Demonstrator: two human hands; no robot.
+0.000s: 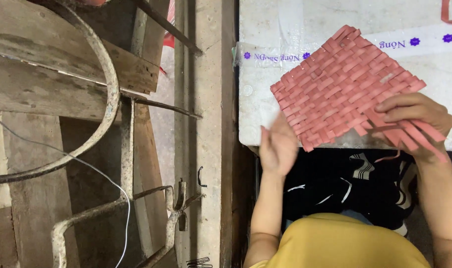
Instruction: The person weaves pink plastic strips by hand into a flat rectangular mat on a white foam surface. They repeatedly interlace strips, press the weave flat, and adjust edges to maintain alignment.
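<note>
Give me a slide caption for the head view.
Right hand pressing loose strips of a red woven mat; left hand open beside it.

My view down on a mustard-yellow top across the torso, black trousers with white stripes over the lap, bare forearms, no sleeves reaching the wrists, left hand (278, 146) and right hand (415, 116) ungloved, no rings or watch I can see

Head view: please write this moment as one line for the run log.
left hand: open, beside mat edge | right hand: pressing loose strips | square pink woven strip mat: flat on white foam board
</note>
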